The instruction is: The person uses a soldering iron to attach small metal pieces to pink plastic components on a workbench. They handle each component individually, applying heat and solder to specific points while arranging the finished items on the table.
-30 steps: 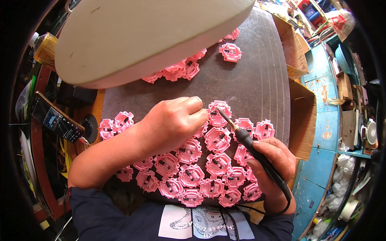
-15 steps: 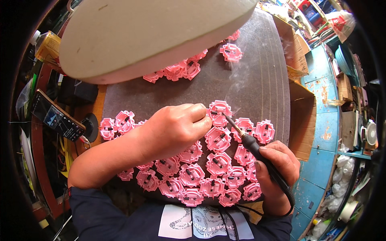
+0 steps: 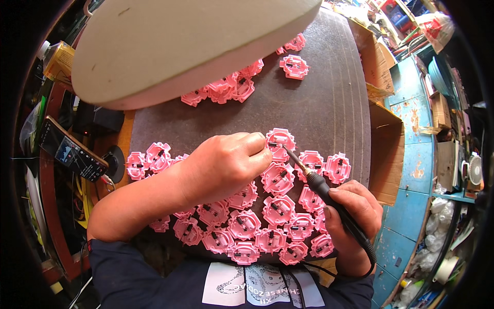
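Note:
My right hand is wrapped round the dark handle of a soldering iron. The iron's tip rests at the small black and white parts inside a pink plastic housing. Against that housing's left edge, my left hand is closed in a pinch. Whatever lies between its fingertips is hidden or too fine to make out. Below the iron and around my left forearm, several more pink housings lie face up in close rows, each with small black and white parts inside.
A large pale lamp head overhangs the far left of the dark table mat. Beneath its edge lies a heap of pink housings, with a single one to the right. A phone stands left; cardboard boxes line the right.
The smoke rising near the iron's tip is gone from view. Both hands and the iron hold nearly the same place; the whole view has shifted slightly.

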A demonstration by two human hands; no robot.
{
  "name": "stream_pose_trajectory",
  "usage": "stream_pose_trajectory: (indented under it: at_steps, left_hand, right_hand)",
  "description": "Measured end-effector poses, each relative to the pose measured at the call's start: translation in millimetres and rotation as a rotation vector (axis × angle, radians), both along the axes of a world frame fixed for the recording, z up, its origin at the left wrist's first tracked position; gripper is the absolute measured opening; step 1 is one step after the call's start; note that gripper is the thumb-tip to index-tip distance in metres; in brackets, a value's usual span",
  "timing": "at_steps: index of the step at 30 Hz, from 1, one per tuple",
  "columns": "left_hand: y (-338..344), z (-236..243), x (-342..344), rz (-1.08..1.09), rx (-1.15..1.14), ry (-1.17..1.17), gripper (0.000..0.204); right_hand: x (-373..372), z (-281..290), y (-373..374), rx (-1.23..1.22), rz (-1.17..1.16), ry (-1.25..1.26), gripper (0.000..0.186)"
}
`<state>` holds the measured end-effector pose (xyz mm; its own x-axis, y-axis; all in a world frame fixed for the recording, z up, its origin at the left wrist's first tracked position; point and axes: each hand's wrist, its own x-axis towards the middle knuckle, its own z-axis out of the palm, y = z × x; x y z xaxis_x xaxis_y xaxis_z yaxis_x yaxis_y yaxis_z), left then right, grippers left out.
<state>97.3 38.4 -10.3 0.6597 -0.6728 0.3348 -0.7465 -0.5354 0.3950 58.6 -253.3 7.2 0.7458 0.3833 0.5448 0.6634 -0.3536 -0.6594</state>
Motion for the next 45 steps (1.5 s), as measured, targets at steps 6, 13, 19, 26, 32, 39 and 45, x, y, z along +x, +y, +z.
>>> stream_pose_trajectory:
  at_steps: [6, 13, 19, 26, 32, 39, 45]
  left_hand:
    - [-0.2, 0.0, -0.4, -0.008, -0.004, 0.001, 0.025]
    - [-0.2, 0.6, -2.5, -0.007, -0.005, -0.007, 0.024]
    - [-1.9, 1.6, 0.3, -0.003, 0.023, 0.008, 0.023]
    - [-2.6, 0.8, 0.8, -0.002, 0.023, 0.014, 0.021]
    - [-3.6, -1.2, 2.3, 0.002, 0.013, -0.019, 0.023]
    - [-2.1, 3.5, -0.6, 0.011, 0.041, 0.008, 0.022]
    - [3.8, 7.3, -11.3, 0.012, 0.006, 0.028, 0.02]
  right_hand:
    - [0.7, 0.3, 1.2, 0.005, 0.002, -0.003, 0.032]
    - [-0.1, -1.7, 0.2, 0.018, -0.005, -0.001, 0.033]
    - [1.1, 1.0, 0.9, 0.002, 0.005, -0.003, 0.034]
    - [0.9, 1.9, 1.3, 0.002, 0.001, 0.004, 0.035]
    - [0.7, 2.4, 0.9, 0.002, 0.007, 0.006, 0.035]
    - [-1.1, 1.8, 0.1, 0.016, -0.002, 0.007, 0.034]
    - [-6.7, 1.0, -4.9, 0.041, -0.024, -0.012, 0.029]
